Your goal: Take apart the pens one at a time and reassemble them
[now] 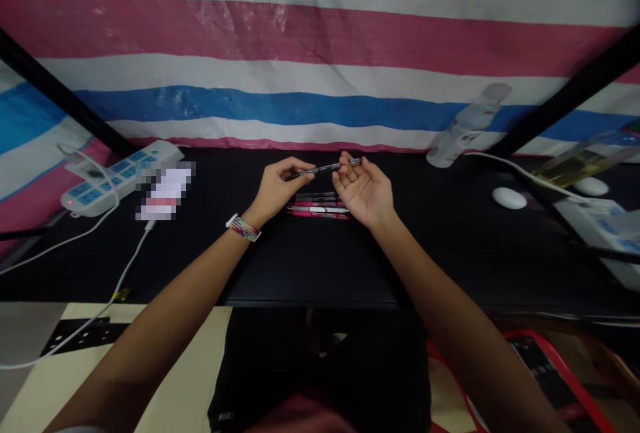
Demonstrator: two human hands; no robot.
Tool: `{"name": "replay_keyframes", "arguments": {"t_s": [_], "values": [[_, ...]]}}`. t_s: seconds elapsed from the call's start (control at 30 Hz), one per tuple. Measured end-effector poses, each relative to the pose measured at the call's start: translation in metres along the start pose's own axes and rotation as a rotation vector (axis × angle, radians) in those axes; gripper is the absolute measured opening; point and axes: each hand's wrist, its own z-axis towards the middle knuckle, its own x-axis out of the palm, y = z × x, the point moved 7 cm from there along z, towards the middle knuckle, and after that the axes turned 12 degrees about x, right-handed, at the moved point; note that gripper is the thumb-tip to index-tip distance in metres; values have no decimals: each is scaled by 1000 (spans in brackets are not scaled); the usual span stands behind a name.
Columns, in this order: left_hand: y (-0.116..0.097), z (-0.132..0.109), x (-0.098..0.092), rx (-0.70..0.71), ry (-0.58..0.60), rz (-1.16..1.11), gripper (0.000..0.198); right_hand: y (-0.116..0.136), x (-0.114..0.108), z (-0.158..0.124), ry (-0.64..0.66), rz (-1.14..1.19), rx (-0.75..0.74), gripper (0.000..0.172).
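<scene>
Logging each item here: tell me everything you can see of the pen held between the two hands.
The pen is slim, glossy, dark grey, nearly level, slightly higher at the right hand, which pinches one end. The left hand pinches the other. It hangs above other pens on the black table.

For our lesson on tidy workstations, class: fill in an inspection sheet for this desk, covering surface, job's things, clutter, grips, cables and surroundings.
surface: black table, no spills seen.
job's things: pen held level above the table; loose pens lying side by side beneath it.
clutter: bottle at back right; white oval thing near it; blurred item at left.
grips: left hand and right hand each pinch one end of the pen; wristband on left wrist.
cables: white cable runs from the blurred item off the front-left edge; power strip at back left.
surroundings: striped tarp behind the table.
</scene>
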Motion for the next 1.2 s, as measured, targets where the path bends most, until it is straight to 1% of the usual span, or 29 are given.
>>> {"name": "replay_keyframes", "arguments": {"t_s": [0.07, 0.1, 0.2, 0.33, 0.43, 0.53, 0.57, 0.7, 0.83, 0.93, 1.03, 1.2], "values": [[2, 0, -2, -12, -5, 11, 23, 1, 2, -1, 15, -35, -20, 24], [3, 0, -3, -20, -10, 8, 24, 2, 5, -3, 33, -42, -29, 24], [5, 1, -5, -31, -22, -19, 25, 3, 11, -7, 75, -35, -33, 34], [2, 1, -5, -10, -13, -24, 25, 1, 9, -8, 43, -7, -2, 34], [1, 0, -5, -12, -10, -12, 26, 0, 4, -4, 5, 16, -5, 26], [4, 1, -7, -32, -29, -10, 27, 0, 5, -3, 1, 2, -21, 18], [5, 1, -8, -37, -35, -11, 27, 1, 7, -4, 4, -15, -30, 19], [7, 0, -7, -48, -39, -8, 25, 5, 13, -11, 17, -69, -65, 30], [9, -1, -5, -58, -39, -20, 26, 2, 5, -6, -15, -55, -43, 34], [10, -2, -4, -76, -35, -34, 29, -2, -4, 2, -46, -16, -43, 25], [9, -1, -7, -83, -56, -50, 29, -6, -5, 5, -36, 4, -40, 17], [8, -1, -6, -85, -56, -73, 24, -4, 5, 0, 7, -56, -45, 25]]}}
